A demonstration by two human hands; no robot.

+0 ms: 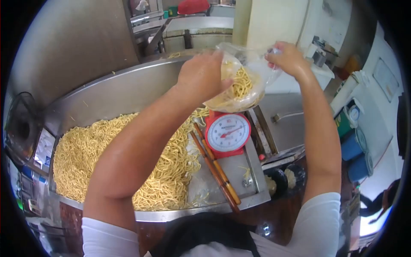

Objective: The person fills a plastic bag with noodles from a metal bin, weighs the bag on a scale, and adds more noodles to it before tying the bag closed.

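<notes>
A clear plastic bag [258,95] with yellow noodles [242,83] inside rests on top of a red dial scale [228,132]. My left hand [204,73] grips the bag's left edge, its thumb toward the noodles; some of its fingers are hidden. On the opposite side, my right hand [287,59] pinches the bag's upper right edge between thumb and fingers, pulling the plastic taut. Left of the scale, a large heap of loose noodles [90,150] fills much of a metal trough [111,95], partly covered by my left forearm.
Two long wooden sticks [217,169] lie slantwise beside the scale, their ends reaching over the trough's front rim. Right of the scale are metal rails [264,132] and a steel surface [287,105]. Blue containers [358,165] stand farther right. A pale pillar [274,25] rises behind the bag.
</notes>
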